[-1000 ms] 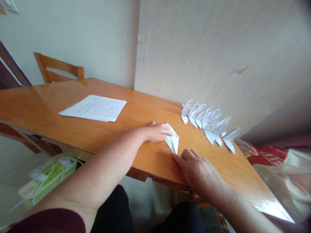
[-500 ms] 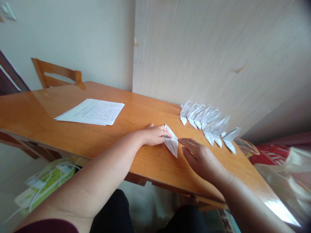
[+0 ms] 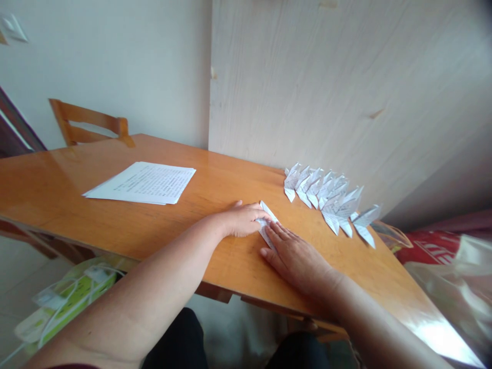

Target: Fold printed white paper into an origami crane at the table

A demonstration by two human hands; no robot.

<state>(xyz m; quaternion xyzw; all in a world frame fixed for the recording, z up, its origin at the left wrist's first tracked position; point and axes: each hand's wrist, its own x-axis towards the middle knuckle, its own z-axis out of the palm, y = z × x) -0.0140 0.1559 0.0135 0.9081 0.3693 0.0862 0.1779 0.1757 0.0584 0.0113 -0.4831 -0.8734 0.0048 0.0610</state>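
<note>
A folded piece of printed paper [image 3: 269, 209] lies on the wooden table in front of me, mostly covered by my hands. My left hand [image 3: 245, 219] rests at its left side with the fingertips pressing on it and the thumb out. My right hand [image 3: 294, 253] lies flat across its right part, fingers stretched out over the paper. Neither hand grasps the paper; both press it against the tabletop. The fold under the fingers is hidden.
Several folded paper figures [image 3: 333, 196] stand in rows at the back right. A stack of printed sheets [image 3: 144, 183] lies on the table [image 3: 215, 179] to the left. Beyond it stands a wooden chair [image 3: 92, 122]. Bags [image 3: 442, 256] sit beyond the right edge; a green-and-white power strip [image 3: 69, 302] is below left.
My right hand has moved left from beside the paper onto it and now lies flat over its right part. My left hand stays in place. The camera view has tilted slightly.
</note>
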